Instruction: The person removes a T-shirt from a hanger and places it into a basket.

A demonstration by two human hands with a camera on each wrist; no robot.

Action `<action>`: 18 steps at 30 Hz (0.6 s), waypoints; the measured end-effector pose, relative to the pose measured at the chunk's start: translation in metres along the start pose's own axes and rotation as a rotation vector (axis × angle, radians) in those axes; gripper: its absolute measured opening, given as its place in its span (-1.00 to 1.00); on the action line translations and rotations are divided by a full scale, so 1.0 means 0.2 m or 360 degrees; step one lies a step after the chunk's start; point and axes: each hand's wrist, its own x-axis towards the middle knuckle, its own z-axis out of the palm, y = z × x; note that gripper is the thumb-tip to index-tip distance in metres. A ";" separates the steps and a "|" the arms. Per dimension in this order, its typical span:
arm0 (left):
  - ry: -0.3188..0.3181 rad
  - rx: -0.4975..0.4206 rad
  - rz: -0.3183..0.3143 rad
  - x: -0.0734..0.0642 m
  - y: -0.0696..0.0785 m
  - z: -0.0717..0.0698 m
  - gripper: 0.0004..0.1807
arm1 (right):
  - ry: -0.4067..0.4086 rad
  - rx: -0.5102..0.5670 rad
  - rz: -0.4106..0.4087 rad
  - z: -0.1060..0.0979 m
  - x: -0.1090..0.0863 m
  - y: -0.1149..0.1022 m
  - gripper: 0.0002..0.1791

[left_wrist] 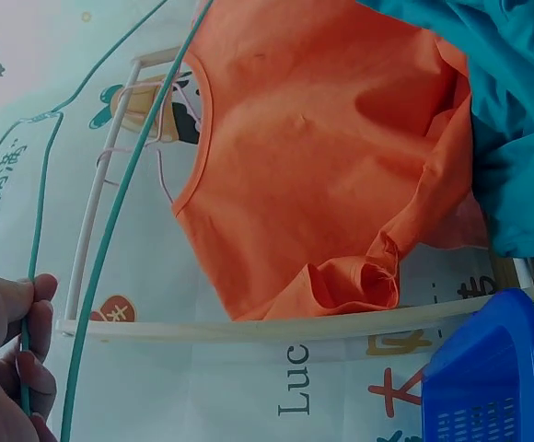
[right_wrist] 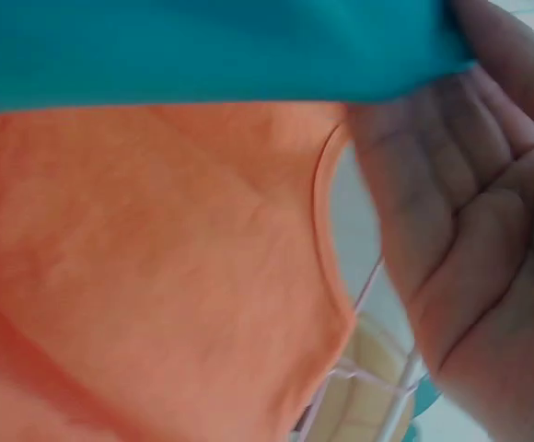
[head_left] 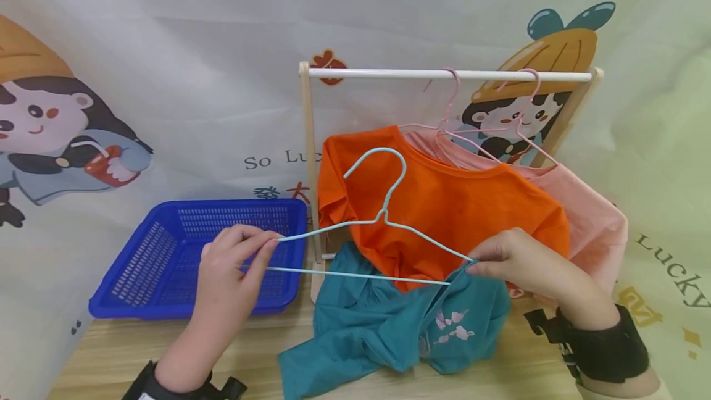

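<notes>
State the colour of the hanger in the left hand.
The hanger is pale aqua, seen best in the head view.

Pale-blue hanger (head_left: 384, 210), orange shirt (head_left: 444, 215), teal garment (head_left: 378, 326) with pink, perhaps partly white, print (head_left: 461, 333)

A rack (head_left: 383, 73) beside a blue basket (head_left: 145, 264) holds an orange shirt (head_left: 478, 205) and a pink shirt (head_left: 594, 218).
</notes>
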 end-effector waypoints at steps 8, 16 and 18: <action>0.0072 -0.0011 -0.0057 -0.01 -0.02 -0.04 -0.90 | 0.0137 0.0166 -0.0046 0.00 -0.08 0.07 -0.79; 0.0168 -0.0045 -0.0165 -0.01 -0.05 -0.10 -0.91 | -0.0061 0.0048 -0.0069 0.03 -0.13 0.16 -0.76; 0.0172 -0.0072 -0.0183 0.00 -0.06 -0.10 -0.90 | -0.0118 0.0019 -0.0112 0.05 -0.12 0.17 -0.75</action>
